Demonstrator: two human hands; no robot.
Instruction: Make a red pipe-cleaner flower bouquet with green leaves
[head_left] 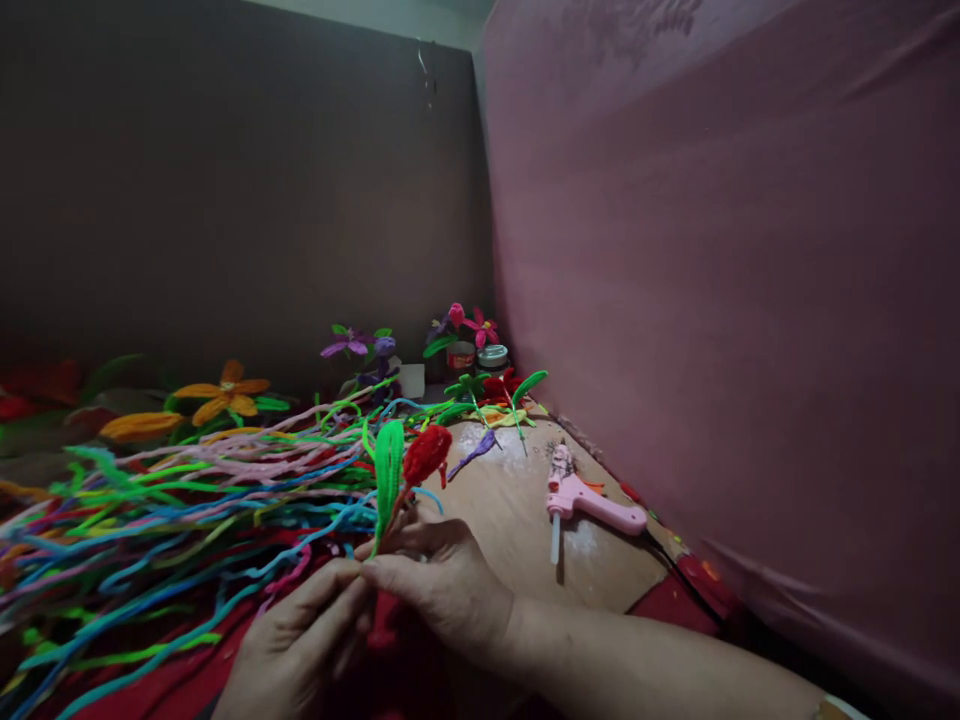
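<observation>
My right hand (450, 585) pinches the lower end of a red pipe-cleaner flower bud (427, 456), which tilts up and to the right above the fingers. Beside it stands a looped green pipe-cleaner leaf (388, 470), its thin stem running down to where both hands' fingertips meet. My left hand (307, 630) is closed, with thumb and forefinger pressed together at the foot of that stem and touching the right thumb. The stem below the fingers is hidden. Close to the left hand spreads a heap of loose coloured pipe cleaners (247, 520).
A pink glue gun (592, 500) with a glue stick lies on the tan board (510, 540), its cord trailing right. A purple bud (472, 455) and green leaves (469, 388) lie behind. An orange flower (229, 393) and small tins (492, 357) stand farther back. A pink cloth (712, 280) hangs right.
</observation>
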